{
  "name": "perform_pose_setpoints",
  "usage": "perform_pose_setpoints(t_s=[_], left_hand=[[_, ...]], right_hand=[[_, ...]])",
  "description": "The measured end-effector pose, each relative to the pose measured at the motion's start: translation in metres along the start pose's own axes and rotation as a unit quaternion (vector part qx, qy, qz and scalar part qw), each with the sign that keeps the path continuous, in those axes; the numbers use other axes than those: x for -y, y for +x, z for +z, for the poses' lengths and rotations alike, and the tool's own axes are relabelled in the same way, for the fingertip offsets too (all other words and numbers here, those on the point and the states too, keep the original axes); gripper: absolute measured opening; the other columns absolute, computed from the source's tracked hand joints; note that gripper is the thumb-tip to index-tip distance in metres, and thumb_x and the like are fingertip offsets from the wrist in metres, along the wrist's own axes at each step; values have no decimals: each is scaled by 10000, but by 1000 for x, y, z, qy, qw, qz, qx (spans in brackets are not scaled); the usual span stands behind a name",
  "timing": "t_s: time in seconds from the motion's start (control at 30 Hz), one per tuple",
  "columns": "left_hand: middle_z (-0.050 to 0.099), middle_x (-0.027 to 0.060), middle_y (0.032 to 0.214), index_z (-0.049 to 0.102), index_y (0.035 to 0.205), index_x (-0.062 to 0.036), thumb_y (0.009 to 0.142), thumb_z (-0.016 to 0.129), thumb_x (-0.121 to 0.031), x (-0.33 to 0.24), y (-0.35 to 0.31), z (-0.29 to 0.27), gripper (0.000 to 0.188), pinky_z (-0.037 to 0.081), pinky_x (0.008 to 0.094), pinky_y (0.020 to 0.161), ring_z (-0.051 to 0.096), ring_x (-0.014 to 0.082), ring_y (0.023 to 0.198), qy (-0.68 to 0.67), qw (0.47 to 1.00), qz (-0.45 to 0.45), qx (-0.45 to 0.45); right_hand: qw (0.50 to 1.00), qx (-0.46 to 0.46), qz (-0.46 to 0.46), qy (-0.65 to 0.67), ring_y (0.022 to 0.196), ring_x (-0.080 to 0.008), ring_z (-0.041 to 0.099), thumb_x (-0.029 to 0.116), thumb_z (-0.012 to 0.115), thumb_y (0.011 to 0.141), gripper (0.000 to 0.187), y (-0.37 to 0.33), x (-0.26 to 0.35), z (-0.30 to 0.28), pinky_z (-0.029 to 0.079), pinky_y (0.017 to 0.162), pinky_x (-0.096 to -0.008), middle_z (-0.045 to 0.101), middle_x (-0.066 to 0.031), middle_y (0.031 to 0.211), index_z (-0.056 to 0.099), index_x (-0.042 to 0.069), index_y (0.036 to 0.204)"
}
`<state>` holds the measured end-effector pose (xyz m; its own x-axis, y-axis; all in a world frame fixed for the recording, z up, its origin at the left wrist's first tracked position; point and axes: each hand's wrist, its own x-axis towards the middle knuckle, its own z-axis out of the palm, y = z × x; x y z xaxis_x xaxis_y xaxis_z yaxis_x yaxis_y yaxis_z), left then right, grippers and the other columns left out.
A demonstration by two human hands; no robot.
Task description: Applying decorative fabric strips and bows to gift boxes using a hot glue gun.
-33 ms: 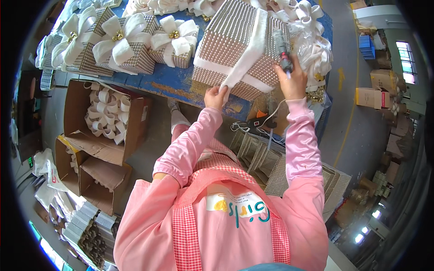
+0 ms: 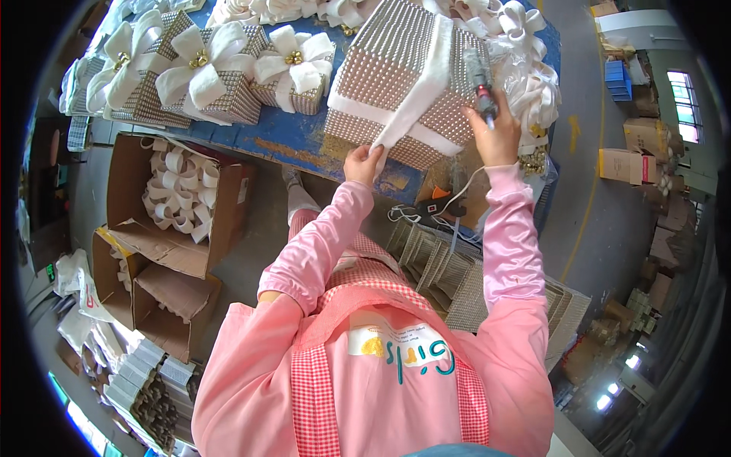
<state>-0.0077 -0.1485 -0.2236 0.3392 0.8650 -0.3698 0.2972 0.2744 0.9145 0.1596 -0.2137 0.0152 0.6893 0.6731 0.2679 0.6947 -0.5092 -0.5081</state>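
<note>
A large box covered in rows of pearly beads sits tilted at the table's front edge, with white plush ribbon crossing it. My left hand pinches the ribbon's loose end at the box's near lower edge. In my right hand is a glue gun, held beside the box's right face; a white cord hangs from below that hand. Three smaller beaded boxes with white bows and gold bead centres stand to the left.
White ribbon bows pile up along the back and right of the blue table. Below left, a cardboard carton holds white ribbon loops. Beaded panels and a power strip lie below the table's front edge.
My right hand has shifted slightly right with the glue gun. My left hand keeps its pinch on the ribbon, almost unmoved.
</note>
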Motion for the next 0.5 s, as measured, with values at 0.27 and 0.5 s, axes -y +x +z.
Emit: perform_pose_setpoints(t_s=[0.27, 0.5], left_hand=[[633, 36, 740, 657, 783, -17, 711, 730, -364, -5, 10, 1, 362, 441, 270, 588, 562, 109, 643, -71, 980, -152, 109], [628, 36, 756, 630, 870, 20, 770, 698, -271, 11, 22, -1, 315, 444, 254, 582, 552, 95, 647, -140, 971, -76, 180]], right_hand=[[1000, 0, -3, -8, 757, -366, 604, 190, 728, 680, 407, 25, -21, -2, 461, 628, -401, 626, -156, 801, 522, 89, 1015], [1000, -4, -5, -7, 769, -369, 604, 223, 725, 689, 392, 31, -18, -3, 461, 630, -403, 630, -154, 789, 529, 89, 1000]])
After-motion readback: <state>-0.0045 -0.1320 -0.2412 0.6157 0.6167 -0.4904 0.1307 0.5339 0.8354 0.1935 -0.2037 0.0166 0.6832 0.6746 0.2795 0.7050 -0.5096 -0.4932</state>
